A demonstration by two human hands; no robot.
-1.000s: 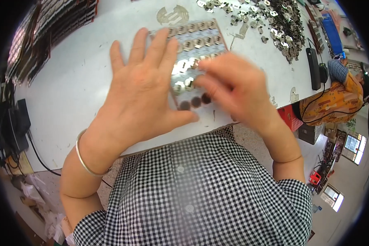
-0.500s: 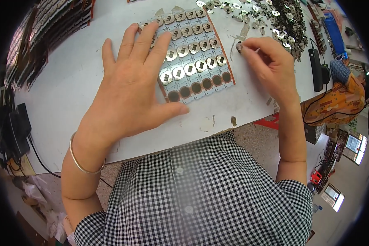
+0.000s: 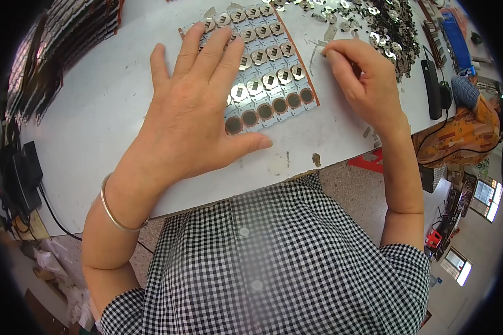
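Note:
A pale blue circuit board panel [image 3: 288, 84] lies on the white table, its right edge brown. Rows of shiny round metal battery clips [image 3: 255, 85] with dark square openings sit on it. Along its nearest row are dark round pads [image 3: 265, 112]. My left hand [image 3: 187, 114] is spread open over the panel's left side, hiding part of several rows; its thumb reaches past the near edge. Just right of the panel, my right hand [image 3: 366, 84] is closed in a pinch, thumb against forefinger. Whatever sits between those fingertips is too small and hidden to name.
A heap of loose metal clips [image 3: 394, 36] spreads over the table's far right. Stacked panels [image 3: 67, 44] stand at the far left. A black power strip [image 3: 431, 89] lies at the right edge, black adapters [image 3: 25, 167] at the left. Another person in orange [image 3: 458, 134] is at right.
My left hand has slid a little to the right across the panel. The panel has shifted slightly away and left. My right hand has moved slightly away from me, still pinched.

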